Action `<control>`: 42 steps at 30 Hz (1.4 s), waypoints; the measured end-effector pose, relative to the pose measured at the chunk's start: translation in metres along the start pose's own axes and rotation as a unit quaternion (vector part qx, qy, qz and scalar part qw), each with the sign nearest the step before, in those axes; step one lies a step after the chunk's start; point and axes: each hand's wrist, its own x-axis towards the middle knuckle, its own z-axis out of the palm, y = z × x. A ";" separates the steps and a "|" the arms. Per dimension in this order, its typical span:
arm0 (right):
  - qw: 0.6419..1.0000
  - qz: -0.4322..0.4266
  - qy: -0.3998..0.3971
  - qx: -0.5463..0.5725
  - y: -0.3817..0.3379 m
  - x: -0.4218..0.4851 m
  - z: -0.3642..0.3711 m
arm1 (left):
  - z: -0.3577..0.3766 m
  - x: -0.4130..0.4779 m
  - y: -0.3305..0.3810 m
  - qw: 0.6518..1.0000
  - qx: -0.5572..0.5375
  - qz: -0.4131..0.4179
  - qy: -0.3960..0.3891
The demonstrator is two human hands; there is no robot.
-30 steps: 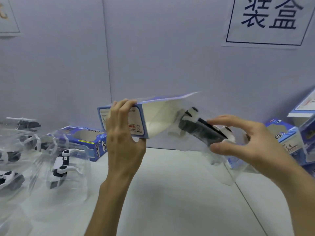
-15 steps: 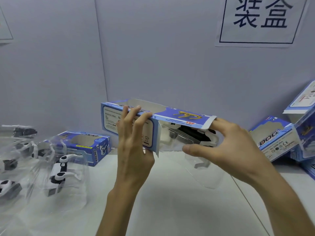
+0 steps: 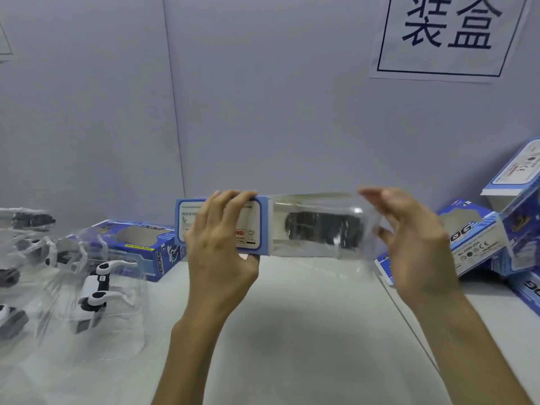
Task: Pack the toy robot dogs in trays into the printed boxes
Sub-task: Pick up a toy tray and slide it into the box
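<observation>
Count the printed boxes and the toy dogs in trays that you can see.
Printed boxes: 5 (held box, left box, three at right)
Toy dogs in trays: 6 (one partly inside the held box, five at left, blurred, so roughly)
Total: 11, roughly

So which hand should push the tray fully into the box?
The right hand: it is at the tray's protruding end, while the left hand grips the box, steadying it.
</observation>
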 end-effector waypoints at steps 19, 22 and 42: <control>0.988 -0.065 0.105 0.095 -0.003 0.011 -0.023 | 0.014 -0.008 -0.009 0.852 -0.363 -0.323 -0.195; 0.990 -0.064 0.098 0.083 -0.002 0.010 -0.024 | 0.022 -0.020 -0.010 0.841 -0.298 -0.322 -0.317; 0.799 0.003 -0.350 -0.489 0.039 -0.010 0.011 | 0.011 -0.016 -0.017 0.846 -0.303 -0.262 -0.353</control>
